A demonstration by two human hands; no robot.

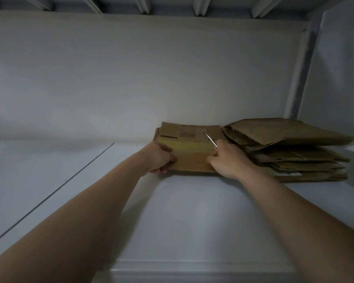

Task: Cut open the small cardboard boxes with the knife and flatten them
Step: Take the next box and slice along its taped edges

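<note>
A flattened brown cardboard box (190, 148) with a yellowish tape band across it lies on the white surface, far ahead of me. My left hand (158, 158) grips its left edge, thumb on top. My right hand (227, 160) rests on its right edge and holds a small knife (211, 140), whose thin blade points up and away over the cardboard. Both arms are stretched out forward.
A stack of several flattened cardboard boxes (290, 148) lies just right of the box, touching my right hand's side. The white table (172, 211) meets a white wall (151, 78) behind. A thin dark seam (49, 195) runs diagonally at left.
</note>
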